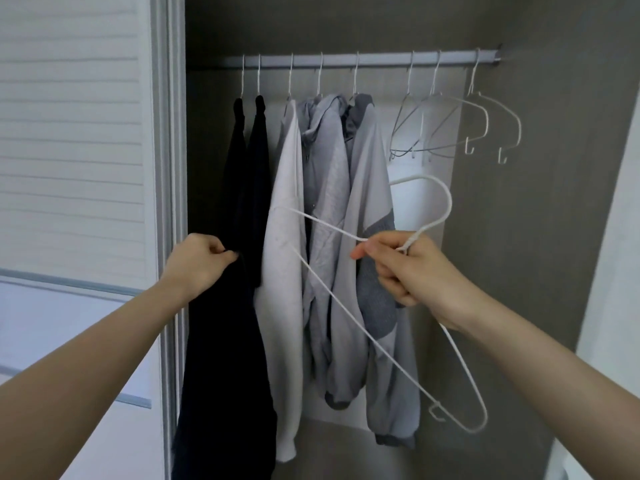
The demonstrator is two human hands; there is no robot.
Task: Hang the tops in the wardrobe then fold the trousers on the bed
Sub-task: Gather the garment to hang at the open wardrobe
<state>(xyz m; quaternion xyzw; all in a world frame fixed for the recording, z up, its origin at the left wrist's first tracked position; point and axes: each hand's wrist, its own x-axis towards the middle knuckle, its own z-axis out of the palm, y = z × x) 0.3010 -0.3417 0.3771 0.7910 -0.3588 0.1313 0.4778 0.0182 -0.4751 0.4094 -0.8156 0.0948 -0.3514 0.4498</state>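
Left hand point(199, 263) pinches black fabric garment point(225, 341), bottom cut off by frame; white, grey tops point(325, 237) hang on grey wardrobe rail point(381, 59). Right hand point(412, 268) grips white wire hanger point(446, 206); its neck hidden in fist.

Sliding door point(79, 150): pale, horizontally slatted, at the left edge of the opening, with a grey frame.
Lower door panel point(69, 341): smooth and white, beneath the slats, crossed by grey rails.
Side wall point(616, 254): plain white, just right of the opening, running down the right edge.
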